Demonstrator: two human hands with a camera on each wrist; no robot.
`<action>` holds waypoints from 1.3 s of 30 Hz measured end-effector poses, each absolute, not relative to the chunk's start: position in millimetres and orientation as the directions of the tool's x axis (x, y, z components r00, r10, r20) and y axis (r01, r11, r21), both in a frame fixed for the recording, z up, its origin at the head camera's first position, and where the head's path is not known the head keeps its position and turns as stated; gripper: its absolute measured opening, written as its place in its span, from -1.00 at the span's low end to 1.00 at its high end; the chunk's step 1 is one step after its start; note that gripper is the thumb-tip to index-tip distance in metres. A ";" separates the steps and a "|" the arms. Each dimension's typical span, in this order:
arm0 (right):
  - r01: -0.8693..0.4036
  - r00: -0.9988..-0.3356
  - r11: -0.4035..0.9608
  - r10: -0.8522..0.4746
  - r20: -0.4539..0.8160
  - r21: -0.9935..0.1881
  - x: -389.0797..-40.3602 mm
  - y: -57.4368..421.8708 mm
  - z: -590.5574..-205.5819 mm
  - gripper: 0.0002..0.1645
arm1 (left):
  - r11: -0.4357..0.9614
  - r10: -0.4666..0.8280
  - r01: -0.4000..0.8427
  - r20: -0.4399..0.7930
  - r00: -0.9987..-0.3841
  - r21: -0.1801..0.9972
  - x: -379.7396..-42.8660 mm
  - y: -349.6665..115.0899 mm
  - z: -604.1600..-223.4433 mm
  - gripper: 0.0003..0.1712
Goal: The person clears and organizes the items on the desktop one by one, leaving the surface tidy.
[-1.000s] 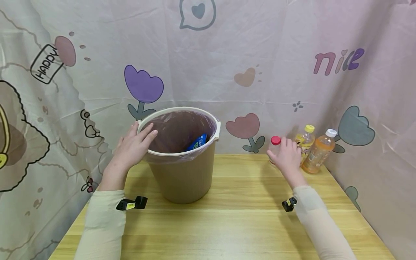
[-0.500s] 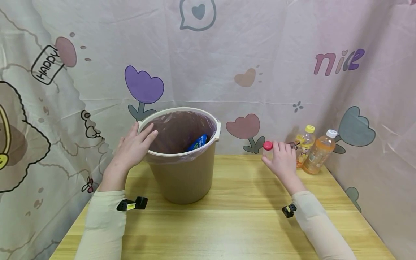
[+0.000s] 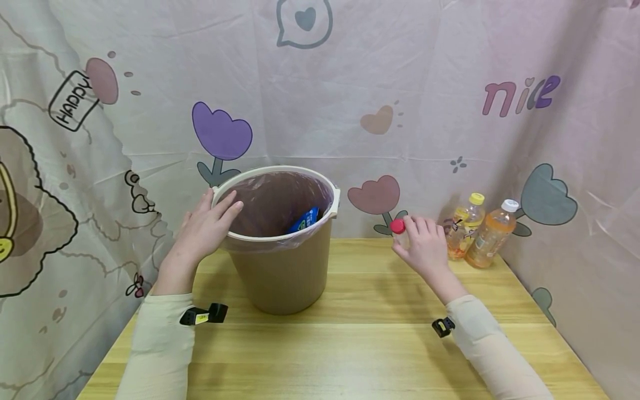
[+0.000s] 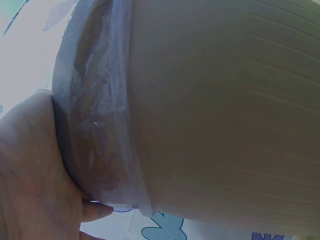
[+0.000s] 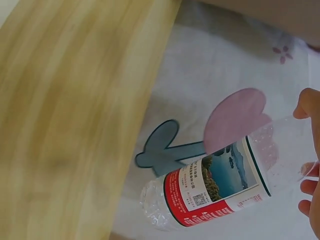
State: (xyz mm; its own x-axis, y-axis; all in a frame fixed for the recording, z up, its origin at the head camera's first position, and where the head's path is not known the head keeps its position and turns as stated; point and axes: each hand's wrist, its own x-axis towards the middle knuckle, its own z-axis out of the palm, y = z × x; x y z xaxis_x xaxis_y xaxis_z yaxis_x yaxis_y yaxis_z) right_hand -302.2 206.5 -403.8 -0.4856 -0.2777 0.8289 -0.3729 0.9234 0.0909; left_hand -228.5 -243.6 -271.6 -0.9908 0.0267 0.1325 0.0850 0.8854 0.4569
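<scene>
My left hand [image 3: 207, 222] rests on the pale rim of a brown trash can [image 3: 280, 278], its fingers lying over the edge. In the left wrist view the hand [image 4: 35, 165] lies against the rim, beside the clear liner bag [image 4: 110, 115]. With my right hand [image 3: 425, 247] I grip the upper part of a clear plastic water bottle, whose red cap [image 3: 398, 226] shows beside the fingers. Its red-and-white label with a lake picture [image 5: 215, 185] faces the right wrist view. There the bottle tilts, its base away from the fingers and above the wooden table [image 5: 65, 125].
Behind my right hand stand a yellow-capped bottle [image 3: 465, 228] and a white-capped bottle of orange drink [image 3: 492, 236], side by side near the table's back right corner. A blue packet [image 3: 305, 219] lies inside the trash can. A printed cloth [image 3: 320, 100] hangs behind the table.
My right hand has moved left with the red-capped water bottle, away from the other two bottles, more of which now shows. The left hand has stayed on the trash can's rim.
</scene>
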 end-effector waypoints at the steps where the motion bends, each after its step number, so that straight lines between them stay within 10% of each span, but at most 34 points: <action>1: -0.378 -0.473 0.920 -0.287 0.833 0.102 -301.5 204.7 -402.1 -0.35 | 0.884 0.027 0.085 0.133 -0.991 0.459 -228.6 -243.5 -271.7 -0.12; 39: -0.683 0.025 0.655 -0.421 0.907 0.323 -265.3 154.0 -303.9 -0.57 | 0.895 0.029 0.081 0.124 -0.992 0.438 -228.5 -242.6 -271.2 -0.13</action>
State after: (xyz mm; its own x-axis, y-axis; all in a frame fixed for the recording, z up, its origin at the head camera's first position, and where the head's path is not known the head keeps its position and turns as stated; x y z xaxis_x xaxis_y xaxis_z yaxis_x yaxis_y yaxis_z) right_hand -265.3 154.0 -303.9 0.0254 -0.4207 0.9068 -0.6830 0.6551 0.3231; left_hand -228.5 -242.6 -271.2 -0.9919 0.0293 0.1239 0.0812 0.8951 0.4385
